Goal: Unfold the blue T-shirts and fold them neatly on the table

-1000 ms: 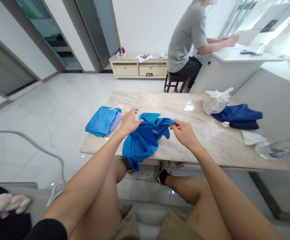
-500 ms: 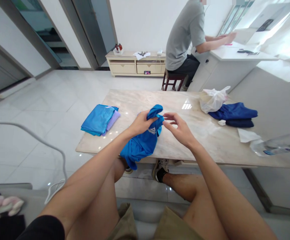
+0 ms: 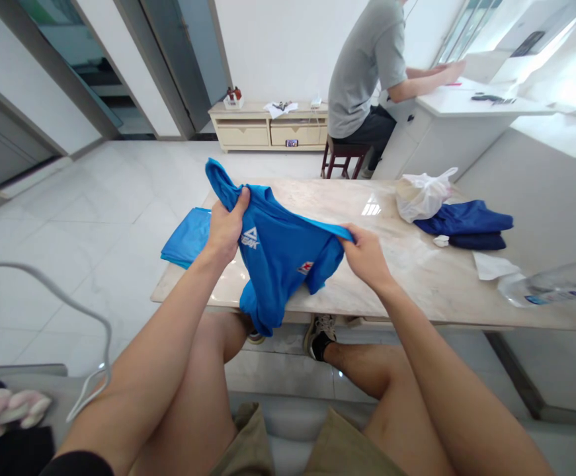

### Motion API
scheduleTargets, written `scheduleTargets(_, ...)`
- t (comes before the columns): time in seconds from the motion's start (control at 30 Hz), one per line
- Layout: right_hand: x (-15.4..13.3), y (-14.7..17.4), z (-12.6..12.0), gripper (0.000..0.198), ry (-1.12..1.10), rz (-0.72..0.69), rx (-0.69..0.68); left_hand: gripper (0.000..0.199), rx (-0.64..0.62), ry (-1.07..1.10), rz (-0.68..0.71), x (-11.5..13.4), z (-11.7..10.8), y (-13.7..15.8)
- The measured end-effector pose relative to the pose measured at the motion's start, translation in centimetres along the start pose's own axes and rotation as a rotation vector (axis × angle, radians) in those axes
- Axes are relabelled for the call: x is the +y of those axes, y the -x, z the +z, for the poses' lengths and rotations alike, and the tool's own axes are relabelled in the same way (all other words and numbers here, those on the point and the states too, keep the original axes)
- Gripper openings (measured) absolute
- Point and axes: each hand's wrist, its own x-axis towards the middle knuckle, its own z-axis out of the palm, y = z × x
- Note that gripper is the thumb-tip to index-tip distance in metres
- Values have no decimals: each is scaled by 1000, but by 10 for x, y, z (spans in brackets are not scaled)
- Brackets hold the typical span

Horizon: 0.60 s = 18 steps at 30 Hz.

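Note:
A bright blue sports shirt [image 3: 280, 238] with a white logo and a small red-and-white patch is stretched between my two hands. My left hand [image 3: 227, 228] is closed on its upper left part, thumb on top. On the other side my right hand [image 3: 366, 254] pinches the upper right edge. The lower cloth bunches and hangs over the near edge of the marble-look table [image 3: 367, 297]. Behind my left hand lies a folded blue garment [image 3: 186, 238], partly hidden by the hand and shirt.
To the right are a white plastic bag [image 3: 421, 198], dark blue clothing [image 3: 466, 221], a paper sheet [image 3: 493, 266] and a clear bottle [image 3: 550, 289]. Beyond the table a person in a grey shirt [image 3: 367, 73] sits at a white counter [image 3: 471, 106]. A low cabinet [image 3: 243, 135] stands by the wall.
The shirt has gone from a bunch to a spread, stretched cloth. My left hand has moved left with it; my right hand, open before, has taken hold of its edge and moved slightly right.

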Motion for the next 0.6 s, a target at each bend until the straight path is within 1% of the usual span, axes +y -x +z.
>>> scheduleTargets(0.07, 6, -7, -18, 29, -63, 27, 229, 59, 38, -93, -4, -5, -12, -3)
scheduleTargets(0.1, 9, -9, -25, 29, -88, 45, 317, 59, 44, -122, -5, -8, -16, -4)
scheduleTargets(0.13, 12, -10, -30, 29, -107, 65, 385, 59, 45, -140, -8, -10, -18, -4)
scheduleTargets(0.2, 17, -11, -37, 30, -124, 102, 456, 58, 35, -155, -24, -13, -20, -4)
scheduleTargets(0.3, 18, -8, -37, 30, -134, 129, 455, 55, 6, -161, -57, -15, -15, -2)
scheduleTargets(0.47, 10, -6, -31, 29, -153, 126, 450, 52, -94, -138, -100, -19, -4, 2)
scheduleTargets(0.6, 5, -6, -29, 32, -143, 137, 426, 43, -101, -150, -125, -21, -2, 1)
